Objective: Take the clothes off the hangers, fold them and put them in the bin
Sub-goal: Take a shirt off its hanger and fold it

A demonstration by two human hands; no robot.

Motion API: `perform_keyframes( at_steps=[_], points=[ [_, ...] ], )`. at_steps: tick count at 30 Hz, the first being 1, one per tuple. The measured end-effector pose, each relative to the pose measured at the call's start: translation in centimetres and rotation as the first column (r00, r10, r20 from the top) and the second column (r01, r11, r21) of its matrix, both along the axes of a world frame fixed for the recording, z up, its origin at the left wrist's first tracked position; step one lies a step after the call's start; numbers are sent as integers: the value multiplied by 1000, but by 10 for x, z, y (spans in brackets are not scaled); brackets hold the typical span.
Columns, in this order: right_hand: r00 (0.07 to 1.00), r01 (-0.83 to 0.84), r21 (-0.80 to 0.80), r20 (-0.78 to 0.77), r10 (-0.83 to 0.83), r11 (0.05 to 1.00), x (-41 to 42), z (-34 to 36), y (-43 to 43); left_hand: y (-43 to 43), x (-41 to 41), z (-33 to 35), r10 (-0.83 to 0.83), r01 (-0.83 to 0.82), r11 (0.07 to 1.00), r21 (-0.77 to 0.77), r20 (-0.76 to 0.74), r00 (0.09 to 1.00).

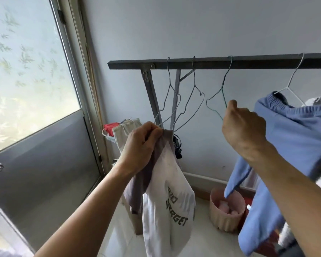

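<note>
White cotton with a purple-grey sleeve, that's the t-shirt (167, 201) the left hand (141, 147) is holding, fingers pinched shut on the bunched top edge, the printed body hanging limp straight below them. Looks light and floppy, so it's going to sag whichever way it's grabbed; I'd take it by both shoulder seams for folding.

The right hand (243, 127) is curling closed around the lower wire of the green hanger (214, 101), which is hooked on the dark rack bar (211, 62) above the fingers. That wire is thin and springy.

Just right of those fingers the blue shorts (293, 145) are hanging off a white hanger (293, 78). Two bare grey hangers (183, 101) are dangling between the hands. Below, the pink ribbed bin (224, 217) is sitting on the floor.
</note>
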State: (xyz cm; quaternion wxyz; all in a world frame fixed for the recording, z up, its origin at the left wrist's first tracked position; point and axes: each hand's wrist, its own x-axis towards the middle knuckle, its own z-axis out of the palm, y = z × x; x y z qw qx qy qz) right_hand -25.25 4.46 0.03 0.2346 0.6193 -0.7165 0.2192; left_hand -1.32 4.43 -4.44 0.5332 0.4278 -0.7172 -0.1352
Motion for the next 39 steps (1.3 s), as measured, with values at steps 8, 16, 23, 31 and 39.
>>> perform_keyframes(
  at_steps=[8, 16, 23, 31, 39],
  points=[
    [957, -282, -371, -47, 285, 885, 22, -31, 13, 8, 12, 7, -201, 200, 979, 43, 19, 979],
    [173, -916, -105, 767, 617, 388, 69, -56, 19, 17, 23, 15, -271, 268, 962, 49, 51, 961],
    [-85, -850, -362, 810, 580, 382, 87, -53, 17, 23, 38, 12, -243, 235, 968, 90, 96, 965],
    [-128, -873, -353, 831, 541, 336, 95, -58, 15, 29, 50, 13, -218, 210, 971, 109, 59, 974],
    [-122, -840, -400, 796, 593, 366, 110, -57, 17, 36, 54, 13, -205, 199, 972, 123, 36, 978]
  ],
)
